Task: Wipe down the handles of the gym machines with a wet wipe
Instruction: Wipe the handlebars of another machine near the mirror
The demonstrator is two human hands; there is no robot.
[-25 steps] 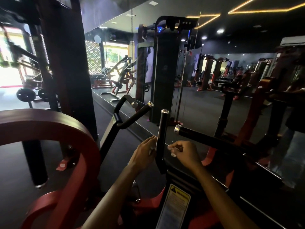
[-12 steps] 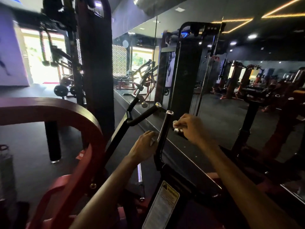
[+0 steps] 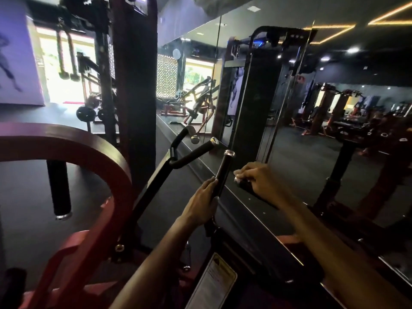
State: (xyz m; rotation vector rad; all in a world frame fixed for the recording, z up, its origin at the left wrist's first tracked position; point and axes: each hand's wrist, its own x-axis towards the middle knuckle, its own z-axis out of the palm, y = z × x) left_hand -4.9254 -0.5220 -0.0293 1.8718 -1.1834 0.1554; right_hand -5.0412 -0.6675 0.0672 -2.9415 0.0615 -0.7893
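An upright black handle [image 3: 224, 168] with a chrome cap rises in the middle of the machine. My left hand [image 3: 200, 205] grips its lower part. To its right, my right hand [image 3: 262, 181] is curled over the end of a horizontal black handle [image 3: 246, 188], most of which it hides. A white wet wipe [image 3: 237, 179] shows at its fingertips, pressed against that handle. Further left, another angled black handle [image 3: 196, 152] with a chrome cap stands untouched.
A curved red frame [image 3: 93, 150] fills the left foreground, with a black roller pad [image 3: 59, 188] behind it. A dark column [image 3: 133, 85] stands beyond. A mirror wall [image 3: 301, 141] runs along the right. A warning label [image 3: 214, 284] sits on the machine below my arms.
My right hand has moved from beside the upright handle onto the end of the horizontal handle with the wipe. My left hand has stayed on the upright handle. The view has shifted.
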